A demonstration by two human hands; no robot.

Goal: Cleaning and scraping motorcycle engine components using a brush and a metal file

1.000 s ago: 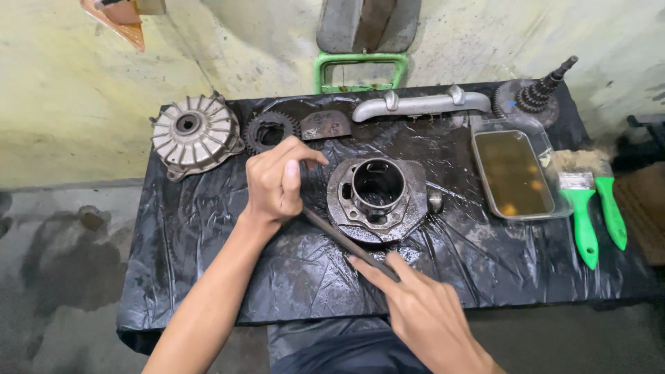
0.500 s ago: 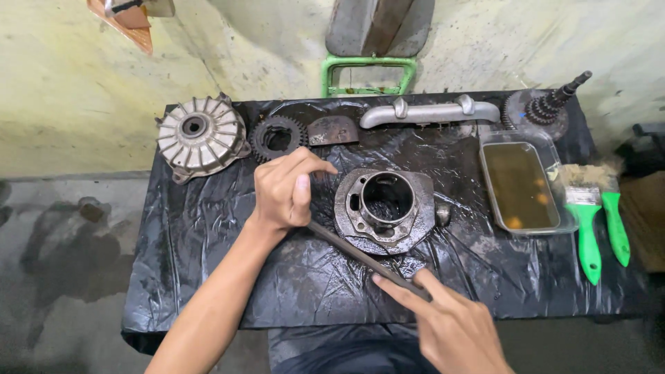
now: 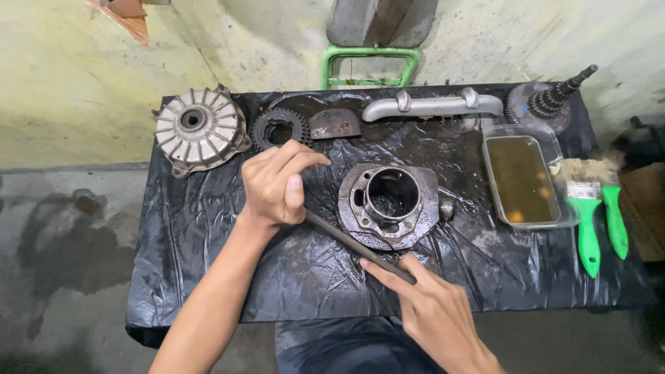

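Precariously, both hands gripped a long dark file laid slantwise just in front of the engine cylinder.

The left hand [image 3: 276,183] had its fingers curled shut round the file's [image 3: 346,242] far end, left of the cylinder [image 3: 389,205], thumb pressed along the side; the right hand [image 3: 433,312] pinched the near end between thumb and extended forefinger, in front of the cylinder. The cylinder sat loose on the black plastic sheet [image 3: 208,228] covering the desk, nothing clamping it. A hard stroke could have shoved it along the slick, oily sheet, or let the file skid off its flange toward the fingertips. Right of the cylinder, the tray of amber liquid [image 3: 523,180] stood near enough to be knocked and spilled, and the green-handled brushes [image 3: 599,221] beyond it lay close to the desk's edge.
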